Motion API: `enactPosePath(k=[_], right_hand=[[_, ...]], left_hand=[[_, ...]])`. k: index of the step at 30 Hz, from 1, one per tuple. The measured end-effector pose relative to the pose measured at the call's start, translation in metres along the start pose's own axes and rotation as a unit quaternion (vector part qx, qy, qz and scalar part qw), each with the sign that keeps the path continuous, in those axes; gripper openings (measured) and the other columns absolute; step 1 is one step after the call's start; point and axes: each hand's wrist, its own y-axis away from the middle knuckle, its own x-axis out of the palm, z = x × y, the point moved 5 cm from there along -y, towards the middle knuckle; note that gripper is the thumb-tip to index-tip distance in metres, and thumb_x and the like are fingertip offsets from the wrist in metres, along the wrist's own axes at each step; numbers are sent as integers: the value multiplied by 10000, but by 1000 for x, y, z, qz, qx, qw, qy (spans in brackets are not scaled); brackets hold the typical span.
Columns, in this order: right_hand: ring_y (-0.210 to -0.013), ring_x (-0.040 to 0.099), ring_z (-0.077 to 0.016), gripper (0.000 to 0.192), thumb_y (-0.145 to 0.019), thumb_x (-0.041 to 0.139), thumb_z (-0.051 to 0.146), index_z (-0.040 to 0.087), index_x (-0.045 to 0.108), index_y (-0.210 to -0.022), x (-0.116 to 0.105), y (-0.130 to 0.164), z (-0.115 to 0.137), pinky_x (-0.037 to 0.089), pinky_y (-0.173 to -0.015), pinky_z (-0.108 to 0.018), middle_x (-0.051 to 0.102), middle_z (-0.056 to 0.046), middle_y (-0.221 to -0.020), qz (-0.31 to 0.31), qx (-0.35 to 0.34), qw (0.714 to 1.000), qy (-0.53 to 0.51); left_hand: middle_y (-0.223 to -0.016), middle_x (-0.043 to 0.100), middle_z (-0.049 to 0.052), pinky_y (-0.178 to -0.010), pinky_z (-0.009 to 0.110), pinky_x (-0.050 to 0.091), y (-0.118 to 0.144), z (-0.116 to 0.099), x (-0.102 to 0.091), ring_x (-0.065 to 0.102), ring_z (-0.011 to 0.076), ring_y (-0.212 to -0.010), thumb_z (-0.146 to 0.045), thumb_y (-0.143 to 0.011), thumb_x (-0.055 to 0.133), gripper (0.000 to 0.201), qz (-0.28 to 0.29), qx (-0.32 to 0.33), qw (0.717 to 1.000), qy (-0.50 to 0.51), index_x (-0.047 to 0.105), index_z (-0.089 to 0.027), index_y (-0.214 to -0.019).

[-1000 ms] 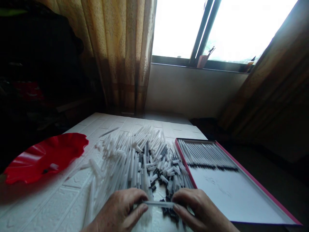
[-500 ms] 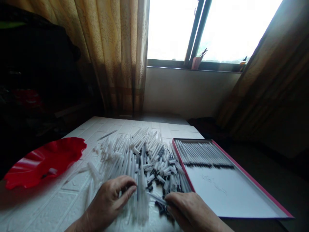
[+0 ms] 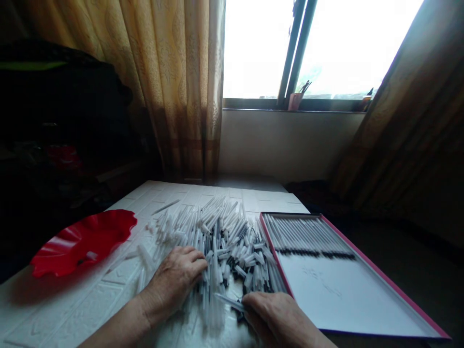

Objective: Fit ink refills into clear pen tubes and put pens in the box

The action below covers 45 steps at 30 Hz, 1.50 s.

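A big heap of white pen barrels and black-tipped refills (image 3: 217, 237) covers the middle of the white table (image 3: 72, 309). My left hand (image 3: 174, 280) lies palm down on the near left side of the heap, fingers curled among the barrels. My right hand (image 3: 279, 319) sits at the bottom edge and pinches one thin pen part (image 3: 229, 301) that points left. To the right lies a flat red-rimmed tray (image 3: 366, 309) with a neat row of assembled pens (image 3: 308, 237) across its far end.
A red wavy-edged bowl (image 3: 83, 241) stands at the table's left with a small piece inside. Curtains and a bright window are behind. A cup stands on the sill (image 3: 295, 100). Dark clutter fills the left side.
My left hand let go of the pen part and reached forward onto the heap. My right hand kept the part and stayed near the front edge.
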Motion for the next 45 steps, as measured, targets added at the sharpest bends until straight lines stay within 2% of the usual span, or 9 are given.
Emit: enactPosePath(k=[4, 9, 14, 21, 30, 35, 38, 43, 45], right_hand=[[-704, 731, -176, 220, -883, 469, 107, 213, 644, -966, 0, 1, 1, 443, -567, -206, 773, -43, -842, -42, -28, 997, -51], [-744, 719, -192, 300, -907, 412, 144, 156, 668, -1063, -13, 3, -1, 519, -651, -248, 753, -110, -890, -102, -42, 985, -129], [-664, 696, -173, 267, -929, 458, 244, 203, 704, -1022, -13, 4, 1, 489, -596, -231, 726, -71, -793, -114, -45, 984, -130], [-601, 687, -170, 247, -917, 451, 258, 221, 695, -922, 0, 1, 5, 437, -533, -220, 707, -53, -741, -97, -45, 989, -100], [-658, 725, -190, 251, -889, 519, 209, 218, 731, -1024, -3, 0, 12, 476, -569, -216, 746, -71, -803, -37, -30, 993, -105], [-653, 731, -200, 204, -879, 534, 208, 214, 728, -943, 2, -1, 13, 471, -555, -222, 749, -72, -800, -33, -30, 994, -96], [-637, 722, -191, 217, -882, 520, 215, 212, 724, -958, 5, -1, 12, 457, -546, -222, 745, -70, -795, -30, -39, 993, -104], [-609, 683, -158, 211, -892, 497, 238, 201, 704, -908, 12, 0, 8, 435, -545, -213, 725, -50, -747, -59, -53, 985, -151], [-615, 673, -146, 196, -896, 495, 242, 201, 687, -890, 15, 0, 7, 430, -552, -207, 721, -40, -737, -62, -59, 982, -170]], left_hand=[[-954, 733, 25, -857, 386, 478, 0, 0, -4, 658, 250, -934, -122, -864, 630, 100, -3, 18, 1000, 14, 665, -215, -872], [-905, 710, 31, -744, 288, 529, 23, 1, 0, 679, 191, -807, -148, -924, 498, 163, -54, -1, 996, 69, 596, -208, -1040], [-949, 695, 20, -729, 218, 539, 42, -5, 4, 691, 147, -805, -141, -920, 499, 246, -100, -14, 967, 232, 626, -238, -1108], [-812, 738, -12, -626, 182, 510, 47, -13, 7, 683, 126, -651, -178, -889, 567, 158, -61, -60, 958, 274, 685, -233, -978], [-854, 769, 15, -656, 212, 504, 50, -14, 11, 704, 161, -718, -214, -879, 579, 190, 0, -82, 954, 289, 725, -233, -999], [-796, 740, 24, -647, 229, 472, 49, -17, 13, 665, 167, -695, -260, -862, 586, 187, 28, -96, 949, 299, 742, -218, -956], [-773, 705, 21, -654, 235, 463, 48, -16, 21, 631, 165, -702, -313, -843, 597, 197, 42, -141, 924, 354, 743, -196, -906], [-645, 520, -51, -434, 185, 363, 51, -15, 41, 414, 78, -449, -600, -769, 651, 498, 123, -249, 796, 538, 692, -139, -952], [-670, 523, -50, -422, 173, 329, 51, -17, 36, 392, 66, -444, -686, -765, 634, 571, 143, -240, 775, 567, 684, -148, -950]])
